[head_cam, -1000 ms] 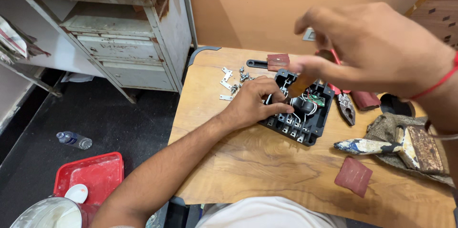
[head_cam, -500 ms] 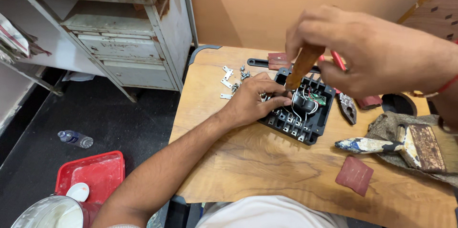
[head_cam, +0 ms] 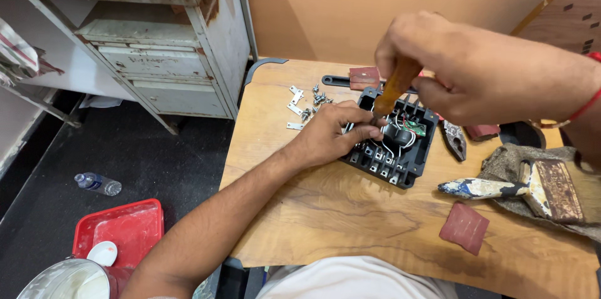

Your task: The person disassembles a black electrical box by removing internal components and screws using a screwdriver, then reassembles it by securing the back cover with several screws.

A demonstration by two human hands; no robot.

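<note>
Wooden table (head_cam: 350,224): black box (head_cam: 391,149), wired, held by left hand (head_cam: 328,136), grip pressed to it; right hand (head_cam: 457,64), grip clenching screwdriver (head_cam: 394,89); screws (head_cam: 307,105) beside.

The right hand (head_cam: 463,67) now sits lower and nearer the black electrical box (head_cam: 394,142) than a second ago, when it hovered open-fingered above the table with the tool barely showing. It now wraps the wooden-handled screwdriver (head_cam: 394,89) in a fist, with the handle tilted and its tip down inside the box beside the wires. The left hand (head_cam: 332,133) has closed in slightly, its fingertips pressed against the box's near-left edge by the tool's tip.
</note>
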